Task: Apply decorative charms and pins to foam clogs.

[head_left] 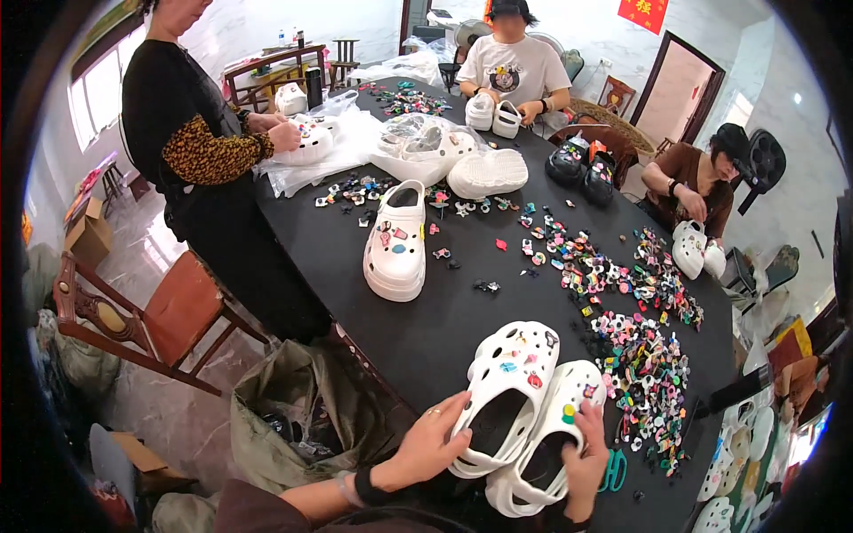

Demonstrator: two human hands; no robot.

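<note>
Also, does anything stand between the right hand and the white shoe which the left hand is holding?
Yes: the other white shoe, which the right hand holds, is in between. Nothing visible separates the left hand from the first white shoe.

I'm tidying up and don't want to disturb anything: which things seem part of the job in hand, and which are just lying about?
Seems part of the job:
held clogs, in left hand and right hand
loose charms
table

Seems just lying about:
chair
box
fan
</note>
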